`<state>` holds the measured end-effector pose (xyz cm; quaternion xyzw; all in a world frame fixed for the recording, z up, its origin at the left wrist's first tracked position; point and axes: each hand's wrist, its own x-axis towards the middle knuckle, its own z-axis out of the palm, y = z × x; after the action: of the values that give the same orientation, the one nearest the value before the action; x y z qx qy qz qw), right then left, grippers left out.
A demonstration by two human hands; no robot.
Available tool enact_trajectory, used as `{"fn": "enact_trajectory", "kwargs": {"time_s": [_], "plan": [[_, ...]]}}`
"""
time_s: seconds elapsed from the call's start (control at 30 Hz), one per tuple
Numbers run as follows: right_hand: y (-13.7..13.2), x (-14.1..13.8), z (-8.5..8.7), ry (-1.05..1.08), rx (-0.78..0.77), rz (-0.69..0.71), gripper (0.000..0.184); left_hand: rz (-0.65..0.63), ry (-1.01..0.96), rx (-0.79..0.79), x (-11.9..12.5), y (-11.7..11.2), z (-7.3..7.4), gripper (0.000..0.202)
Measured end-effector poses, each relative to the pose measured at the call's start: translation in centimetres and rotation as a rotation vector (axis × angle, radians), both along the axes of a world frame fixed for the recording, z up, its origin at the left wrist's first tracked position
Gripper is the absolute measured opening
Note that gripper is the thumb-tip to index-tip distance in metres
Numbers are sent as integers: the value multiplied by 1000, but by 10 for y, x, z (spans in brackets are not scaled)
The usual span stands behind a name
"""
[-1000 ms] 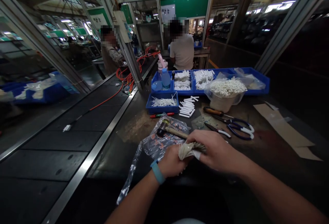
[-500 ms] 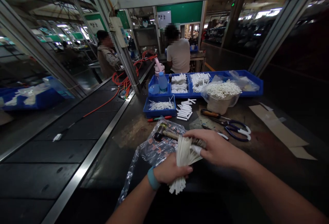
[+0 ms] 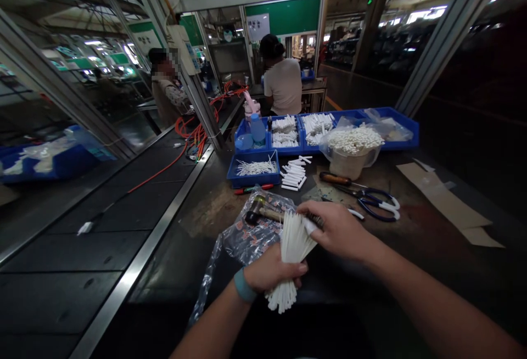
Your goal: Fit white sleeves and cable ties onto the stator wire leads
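My left hand (image 3: 274,271), with a teal band at the wrist, is wrapped around the lower part of a bundle of thin white sticks (image 3: 293,238). The sticks fan out above the grip, and their lower ends stick out below it. At the upper right edge of the bundle, my right hand (image 3: 335,230) has its fingers closed on some of the sticks; its fingertips are partly hidden. Behind the bundle lies a hammer (image 3: 256,209) on a clear plastic bag (image 3: 242,238) with orange print, its handle partly covered by the right hand.
Beyond the hands are a blue tray (image 3: 230,175) of thin white sticks, short white tubes (image 3: 293,175), and a bucket (image 3: 348,166) full of white sticks. Scissors (image 3: 381,205) and a screwdriver (image 3: 335,179) lie to the right. A conveyor (image 3: 111,249) runs along the left; two people sit farther back.
My right hand has shifted slightly left and up against the bundle, whose top now looks more evenly gathered. The left hand keeps its grip. The camera view has shifted a little.
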<state>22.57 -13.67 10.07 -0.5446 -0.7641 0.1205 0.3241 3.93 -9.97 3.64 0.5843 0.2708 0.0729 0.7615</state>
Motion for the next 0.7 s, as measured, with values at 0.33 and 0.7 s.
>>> {"fn": "enact_trajectory", "kwargs": {"time_s": [0.33,0.7], "plan": [[-32,16,-9,-11,725,-303,37,266,-256,-268,6,-7,-3,49],[-62,-3,-49,4,311,231,30,381,-117,196,6,-6,13,38]]}}
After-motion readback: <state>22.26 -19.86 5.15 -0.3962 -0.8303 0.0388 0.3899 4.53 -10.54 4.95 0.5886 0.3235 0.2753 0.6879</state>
